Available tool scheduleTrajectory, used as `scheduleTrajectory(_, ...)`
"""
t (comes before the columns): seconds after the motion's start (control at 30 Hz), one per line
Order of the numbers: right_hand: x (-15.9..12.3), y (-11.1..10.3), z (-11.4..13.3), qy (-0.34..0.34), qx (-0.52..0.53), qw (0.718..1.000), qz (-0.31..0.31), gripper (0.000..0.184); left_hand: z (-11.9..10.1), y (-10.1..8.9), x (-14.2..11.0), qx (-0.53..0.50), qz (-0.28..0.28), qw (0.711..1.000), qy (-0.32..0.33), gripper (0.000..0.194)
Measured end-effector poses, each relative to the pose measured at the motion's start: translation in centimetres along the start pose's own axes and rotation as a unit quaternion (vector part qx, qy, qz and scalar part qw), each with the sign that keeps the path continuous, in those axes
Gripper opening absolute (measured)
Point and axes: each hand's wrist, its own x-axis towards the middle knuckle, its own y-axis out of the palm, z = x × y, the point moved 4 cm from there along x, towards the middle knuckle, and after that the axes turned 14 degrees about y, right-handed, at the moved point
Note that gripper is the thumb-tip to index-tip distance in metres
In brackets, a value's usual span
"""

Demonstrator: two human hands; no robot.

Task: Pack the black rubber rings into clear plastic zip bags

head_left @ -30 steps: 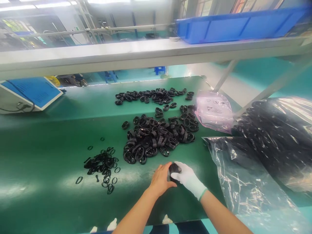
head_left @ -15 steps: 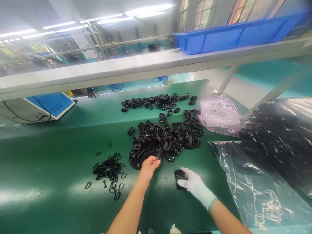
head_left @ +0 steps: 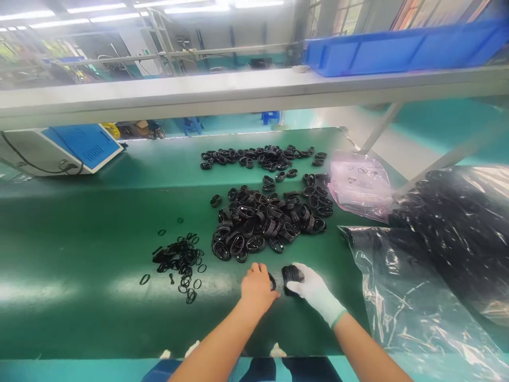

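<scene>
My bare left hand (head_left: 257, 288) is closed on a black coiled cable bundle (head_left: 272, 280) just above the green belt (head_left: 79, 265). My right hand (head_left: 312, 289), in a white glove, grips a stack of black bundles (head_left: 291, 276) beside it. Both hands sit just in front of a big heap of black coiled bundles (head_left: 266, 223). A scatter of small black rubber bands (head_left: 177, 260) lies to the left of my left hand.
More bundles (head_left: 262, 157) lie in a row further back. A pink bag (head_left: 360, 183) and clear plastic bags of black cables (head_left: 445, 233) fill the right side. A blue-topped machine (head_left: 59, 148) stands at the back left. A blue bin (head_left: 397, 48) rests on the overhead shelf.
My left hand left the stack, reached to the heap, and has come back next to my right hand holding one bundle. My right hand has kept its grip on the stack.
</scene>
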Motion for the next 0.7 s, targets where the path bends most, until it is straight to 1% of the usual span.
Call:
scheduleTrajectory(0.03, 0.0, 0.0, 0.0, 0.0, -0.001, 1.0, -0.002, 0.063, -0.4, 0.4, 0.1, -0.013, 0.003, 1.0, -0.005, 0.067)
scheduleTrajectory(0.07, 0.0, 0.0, 0.0, -0.001, 0.0, 1.0, -0.003, 0.063, -0.6, 0.7, 0.2, -0.033, -0.004, 0.999, 0.006, 0.066)
scheduleTrajectory(0.13, -0.2, -0.2, 0.1, -0.006, 0.005, 1.0, -0.003, 0.062, -0.9, 1.3, 0.2, -0.103, -0.033, 0.992, 0.066, 0.07)
scheduleTrajectory(0.2, -0.3, -0.3, 0.2, -0.014, 0.014, 1.0, -0.003, 0.062, -0.9, 1.9, 0.0, -0.193, -0.056, 0.971, 0.131, 0.076)
scheduleTrajectory(0.23, -0.4, -0.4, 0.2, -0.02, 0.018, 1.0, -0.002, 0.062, -0.8, 2.2, -0.1, -0.233, -0.06, 0.959, 0.15, 0.078)
scheduleTrajectory(0.33, -0.4, -0.5, 0.4, -0.041, 0.032, 0.999, 0.003, 0.064, -0.7, 3.2, -0.1, -0.299, -0.063, 0.938, 0.162, 0.08)
scheduleTrajectory(0.4, -0.3, -0.5, 0.4, -0.049, 0.038, 0.998, 0.008, 0.066, -0.8, 3.5, 0.1, -0.318, -0.067, 0.931, 0.164, 0.08)
scheduleTrajectory(0.5, -0.2, -0.4, 0.4, -0.039, 0.045, 0.998, 0.021, 0.066, -0.8, 3.5, 0.5, -0.335, -0.067, 0.925, 0.169, 0.079)
scheduleTrajectory(0.6, -0.7, -0.5, 0.8, -0.028, 0.042, 0.998, 0.024, 0.066, -0.8, 3.7, 0.9, -0.324, -0.07, 0.927, 0.173, 0.08)
scheduleTrajectory(0.7, -1.5, -0.5, 1.8, -0.018, -0.008, 1.0, 0.002, 0.067, -0.8, 4.2, 0.9, -0.297, -0.084, 0.935, 0.174, 0.079)
